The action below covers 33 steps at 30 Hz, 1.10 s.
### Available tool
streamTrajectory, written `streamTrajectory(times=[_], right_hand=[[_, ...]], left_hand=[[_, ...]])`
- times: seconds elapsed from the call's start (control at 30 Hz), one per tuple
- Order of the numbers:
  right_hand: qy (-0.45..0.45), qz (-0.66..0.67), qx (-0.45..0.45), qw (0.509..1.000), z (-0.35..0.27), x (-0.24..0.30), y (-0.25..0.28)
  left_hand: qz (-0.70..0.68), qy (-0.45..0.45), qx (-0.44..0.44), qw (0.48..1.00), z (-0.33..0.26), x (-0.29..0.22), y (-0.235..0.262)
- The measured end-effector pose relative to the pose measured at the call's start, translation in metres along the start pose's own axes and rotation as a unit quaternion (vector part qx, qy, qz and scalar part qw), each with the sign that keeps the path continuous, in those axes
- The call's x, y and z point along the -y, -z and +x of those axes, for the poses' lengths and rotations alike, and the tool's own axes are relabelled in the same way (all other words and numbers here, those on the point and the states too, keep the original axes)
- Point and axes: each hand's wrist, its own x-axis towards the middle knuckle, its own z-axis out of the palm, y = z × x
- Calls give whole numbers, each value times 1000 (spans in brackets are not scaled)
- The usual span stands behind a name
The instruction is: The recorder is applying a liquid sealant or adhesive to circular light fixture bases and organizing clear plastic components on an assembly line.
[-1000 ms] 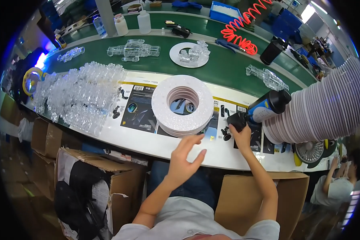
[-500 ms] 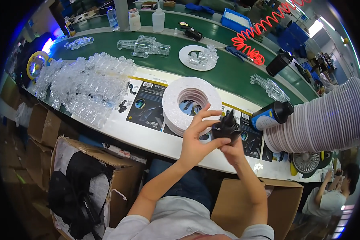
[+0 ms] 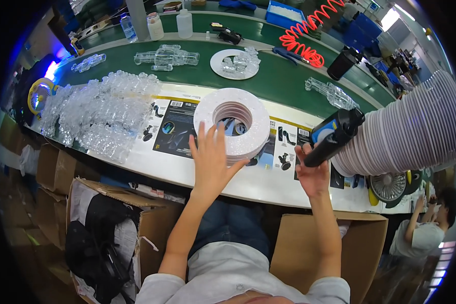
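Observation:
A short stack of white speckled rings [image 3: 258, 121] lies on printed sheets at the table's front. My left hand [image 3: 209, 162] is spread over the near left side of this stack, fingers apart and holding nothing. To the right, my right hand [image 3: 314, 177] has its fingers curled at the lower end of a slim black bottle [image 3: 327, 148]. That bottle slants up to the right, in front of a black bottle with a blue label [image 3: 325, 130]. The exact finger contact is partly hidden. Behind both bottles leans a long row of white discs [image 3: 405, 131].
Clear plastic parts [image 3: 101, 114] are heaped at left. More clear parts [image 3: 167, 58] and a white plate [image 3: 219, 63] sit on the green surface [image 3: 283, 86]. A red coiled hose [image 3: 301, 48] hangs at the back. Cardboard boxes [image 3: 152, 228] stand below the table edge; a co-worker [image 3: 420, 233] sits at right.
Both hands were together at the black bottle. My left hand has come away to the white rings; my right hand has moved right with the bottle, now beside the blue-labelled one.

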Motion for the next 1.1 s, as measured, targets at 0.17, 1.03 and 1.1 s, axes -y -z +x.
streamTrajectory(times=[0.17, 1.03, 1.1], right_hand=[[-34, 5, 51, 998, 0, 8, 0], [-80, -93, -141, 982, 160, -2, -13], [-41, -219, -114, 968, 178, -7, -20]], left_hand=[[121, -74, 146, 979, 21, -22, -2], [76, 108, -129, 983, -57, 89, -13], [91, 112, -128, 981, -63, 93, -16]])
